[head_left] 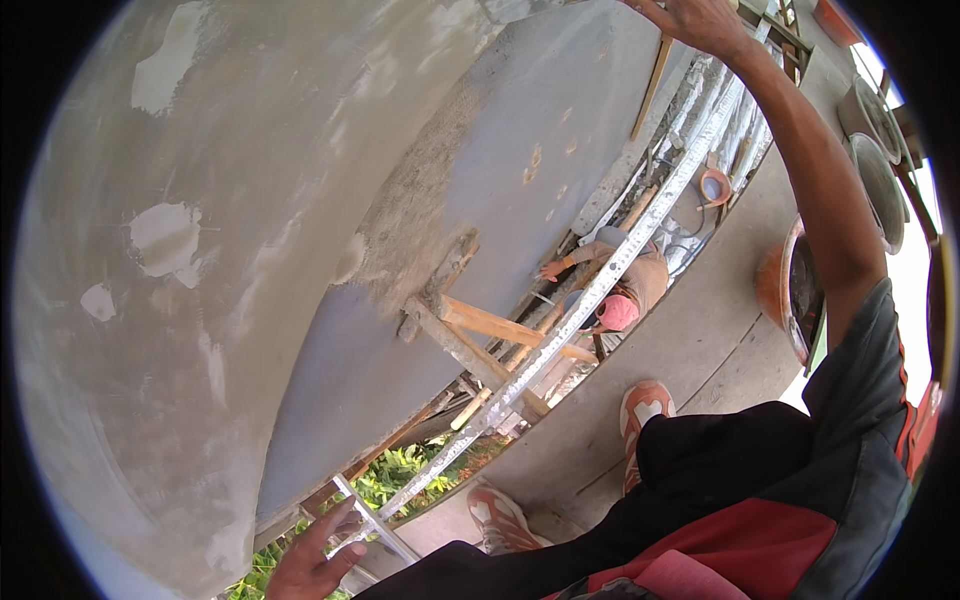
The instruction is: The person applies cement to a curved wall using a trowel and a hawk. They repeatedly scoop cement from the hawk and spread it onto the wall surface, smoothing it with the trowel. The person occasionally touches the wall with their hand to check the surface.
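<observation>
Spreading across the left, the patchy grey wall (190, 340) looms; low down, the left hand (312, 562) has its fingers apart near a pale metal rail (372, 516) (touching or not, I cannot tell); a wooden brace (490, 321) follows, then a co-worker (650, 275) below; the right hand (700, 22) reaches up, fingers cut off, grip unclear; rightmost, buckets (772, 285).

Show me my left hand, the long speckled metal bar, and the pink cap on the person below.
Left hand (310, 565): head view, lower left, on the back of the hand.
Long speckled metal bar (592, 296): head view, near the middle of its length.
Pink cap (618, 312): head view, on its crown.
</observation>
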Demonstrator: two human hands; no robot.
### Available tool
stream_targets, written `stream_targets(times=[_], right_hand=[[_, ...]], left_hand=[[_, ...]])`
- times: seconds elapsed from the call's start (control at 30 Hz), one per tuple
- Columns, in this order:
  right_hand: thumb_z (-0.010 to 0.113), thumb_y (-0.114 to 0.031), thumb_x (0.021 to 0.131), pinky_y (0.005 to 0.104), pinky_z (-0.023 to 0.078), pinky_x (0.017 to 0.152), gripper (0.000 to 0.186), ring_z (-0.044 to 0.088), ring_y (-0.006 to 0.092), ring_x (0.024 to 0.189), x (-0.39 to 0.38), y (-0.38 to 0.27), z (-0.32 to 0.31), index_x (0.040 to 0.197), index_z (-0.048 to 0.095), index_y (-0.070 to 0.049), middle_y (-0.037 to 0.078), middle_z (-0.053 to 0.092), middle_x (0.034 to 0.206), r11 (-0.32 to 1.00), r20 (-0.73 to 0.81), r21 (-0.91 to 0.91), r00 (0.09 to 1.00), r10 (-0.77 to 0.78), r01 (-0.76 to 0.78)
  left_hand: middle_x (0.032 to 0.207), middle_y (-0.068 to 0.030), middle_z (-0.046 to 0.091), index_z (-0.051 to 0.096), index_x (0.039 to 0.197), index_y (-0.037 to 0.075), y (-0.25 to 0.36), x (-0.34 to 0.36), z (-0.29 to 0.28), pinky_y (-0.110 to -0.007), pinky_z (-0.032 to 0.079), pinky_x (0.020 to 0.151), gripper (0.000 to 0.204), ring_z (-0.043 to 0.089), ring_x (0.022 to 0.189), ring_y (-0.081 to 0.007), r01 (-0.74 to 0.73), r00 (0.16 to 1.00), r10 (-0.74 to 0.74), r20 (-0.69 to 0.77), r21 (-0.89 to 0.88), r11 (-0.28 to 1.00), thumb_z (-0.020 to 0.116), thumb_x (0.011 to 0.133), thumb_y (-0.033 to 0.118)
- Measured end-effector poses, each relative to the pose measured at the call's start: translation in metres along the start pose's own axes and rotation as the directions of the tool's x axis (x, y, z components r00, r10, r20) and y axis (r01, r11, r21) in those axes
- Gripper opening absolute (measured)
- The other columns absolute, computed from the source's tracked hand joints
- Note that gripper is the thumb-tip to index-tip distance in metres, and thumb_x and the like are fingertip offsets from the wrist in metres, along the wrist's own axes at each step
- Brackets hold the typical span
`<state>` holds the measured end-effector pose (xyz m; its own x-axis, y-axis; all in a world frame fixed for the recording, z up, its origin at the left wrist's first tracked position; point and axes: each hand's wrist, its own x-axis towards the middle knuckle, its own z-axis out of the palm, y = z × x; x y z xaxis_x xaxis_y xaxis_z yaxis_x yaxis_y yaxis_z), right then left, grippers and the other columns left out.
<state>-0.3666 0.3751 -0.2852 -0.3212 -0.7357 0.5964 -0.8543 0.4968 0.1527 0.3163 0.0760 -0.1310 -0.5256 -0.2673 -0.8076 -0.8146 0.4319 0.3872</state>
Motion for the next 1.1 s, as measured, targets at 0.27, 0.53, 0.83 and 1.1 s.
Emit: stream_targets(times=[0.27, 0.53, 0.83, 1.1], right_hand=[[0.074, -0.039, 0.103, 0.0511, 0.058, 0.081, 0.035, 0.073, 0.0388, 0.095, 0.004, -0.049, 0.017, 0.112, 0.077, -0.006, 0.015, 0.071, 0.097, 0.971, -0.017, 0.155, 0.983, -0.184, 0.184], [0.075, -0.040, 0.102, 0.0510, 0.058, 0.081, 0.035, 0.073, 0.0389, 0.096, -0.018, -0.002, -0.002, 0.113, 0.079, -0.007, 0.014, 0.073, 0.101, 0.998, 0.032, -0.013, 0.997, 0.069, -0.068], [0.073, -0.038, 0.104, 0.0496, 0.058, 0.080, 0.033, 0.073, 0.0386, 0.094, 0.019, -0.062, 0.015, 0.109, 0.076, -0.006, 0.015, 0.073, 0.099, 0.967, -0.036, 0.164, 0.981, -0.191, 0.194], [0.074, -0.039, 0.104, 0.0490, 0.058, 0.081, 0.036, 0.073, 0.0383, 0.095, 0.005, -0.043, 0.000, 0.114, 0.079, -0.005, 0.016, 0.074, 0.101, 0.985, -0.010, 0.129, 0.993, -0.119, 0.119]], left_hand=[[0.160, -0.0170, 0.061, 0.042, 0.170, 0.002, 0.009, 0.000, -0.001, -0.043, 0.052, 0.116, 0.073, 0.066, 0.133, -0.0293, 0.068, 0.997, -0.070, 0.040, 0.043, 0.997, 0.075, 0.108, 0.019], [0.157, -0.0176, 0.063, 0.041, 0.171, 0.002, -0.004, -0.007, 0.001, -0.043, 0.051, 0.117, 0.074, 0.066, 0.133, -0.0292, 0.041, 0.999, -0.041, -0.015, 0.005, 0.999, 0.076, 0.108, 0.020], [0.150, -0.0198, 0.067, 0.040, 0.171, 0.001, 0.006, -0.001, -0.002, -0.042, 0.051, 0.117, 0.075, 0.067, 0.135, -0.0299, 0.050, 0.998, -0.053, 0.037, 0.079, 0.996, 0.075, 0.109, 0.023], [0.159, -0.0199, 0.060, 0.038, 0.172, 0.002, -0.001, -0.009, -0.001, -0.041, 0.051, 0.116, 0.074, 0.063, 0.139, -0.0282, 0.082, 0.995, -0.083, 0.051, 0.032, 0.996, 0.073, 0.110, 0.022]])
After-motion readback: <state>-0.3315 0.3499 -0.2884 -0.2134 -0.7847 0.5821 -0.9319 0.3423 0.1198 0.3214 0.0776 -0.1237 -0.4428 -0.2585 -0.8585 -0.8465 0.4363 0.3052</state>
